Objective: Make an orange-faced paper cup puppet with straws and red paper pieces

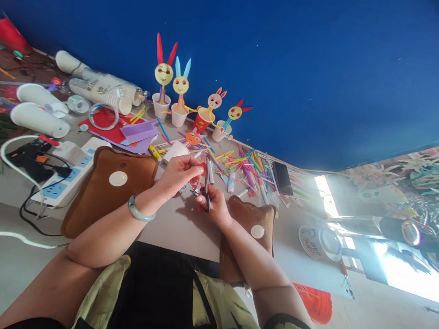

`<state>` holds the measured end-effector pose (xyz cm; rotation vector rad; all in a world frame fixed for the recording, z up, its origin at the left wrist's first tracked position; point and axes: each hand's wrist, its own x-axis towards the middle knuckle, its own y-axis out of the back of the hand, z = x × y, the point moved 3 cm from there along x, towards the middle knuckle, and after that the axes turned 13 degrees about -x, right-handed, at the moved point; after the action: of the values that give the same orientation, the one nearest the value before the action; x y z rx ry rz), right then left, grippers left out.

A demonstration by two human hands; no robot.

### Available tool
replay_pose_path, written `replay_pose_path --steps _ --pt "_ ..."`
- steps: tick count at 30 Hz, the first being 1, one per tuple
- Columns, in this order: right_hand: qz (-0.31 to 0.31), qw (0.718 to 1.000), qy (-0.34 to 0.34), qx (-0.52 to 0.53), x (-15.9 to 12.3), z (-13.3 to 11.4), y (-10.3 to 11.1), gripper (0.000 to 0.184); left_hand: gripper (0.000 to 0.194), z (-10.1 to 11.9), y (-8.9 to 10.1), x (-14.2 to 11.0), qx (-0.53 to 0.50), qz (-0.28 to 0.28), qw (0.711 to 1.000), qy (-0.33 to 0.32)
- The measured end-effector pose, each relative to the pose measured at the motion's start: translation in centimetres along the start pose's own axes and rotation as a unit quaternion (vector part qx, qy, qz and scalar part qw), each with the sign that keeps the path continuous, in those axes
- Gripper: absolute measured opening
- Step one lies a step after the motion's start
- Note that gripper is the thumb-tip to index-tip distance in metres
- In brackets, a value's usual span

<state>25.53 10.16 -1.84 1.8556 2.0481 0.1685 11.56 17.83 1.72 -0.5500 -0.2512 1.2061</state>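
Between the fingertips of my left hand (pixel 183 172) is a small piece of red paper (pixel 203 170), pinched and partly hidden by the fingers. My right hand (pixel 215 205) grips black-handled scissors (pixel 206 198), fingers in the loops, blades pointing up and away from me beside the red paper. I cannot tell whether the blades touch it. Just beyond the left hand lie a white paper cup (pixel 177 151) on its side and an orange paper face (pixel 194 137). Small scraps lie under the hands.
Cups holding rabbit-faced figures (pixel 180 86) stand along the blue wall. Coloured sticks (pixel 252 167), a phone (pixel 282 178), a glue stick (pixel 231 183) and purple paper (pixel 140 132) lie around. Brown cushion-like pads (pixel 109 194) flank my arms. A power strip (pixel 65 178) with cables sits left.
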Motion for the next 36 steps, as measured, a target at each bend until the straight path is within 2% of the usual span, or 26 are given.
replay_pose_path --steps 16,27,36 --pt "-0.002 1.000 -0.001 0.012 0.3 0.6 -0.2 0.059 0.024 0.2 -0.2 0.0 -0.005 0.013 1.000 -0.013" --pt "-0.008 1.000 0.020 -0.020 0.1 0.7 0.1 0.061 0.016 1.3 0.1 -0.1 0.067 -0.005 0.998 -0.020" --pt "-0.015 0.999 0.020 -0.022 -0.1 0.1 0.2 0.061 0.012 2.1 0.0 -0.3 0.107 -0.051 0.993 0.014"
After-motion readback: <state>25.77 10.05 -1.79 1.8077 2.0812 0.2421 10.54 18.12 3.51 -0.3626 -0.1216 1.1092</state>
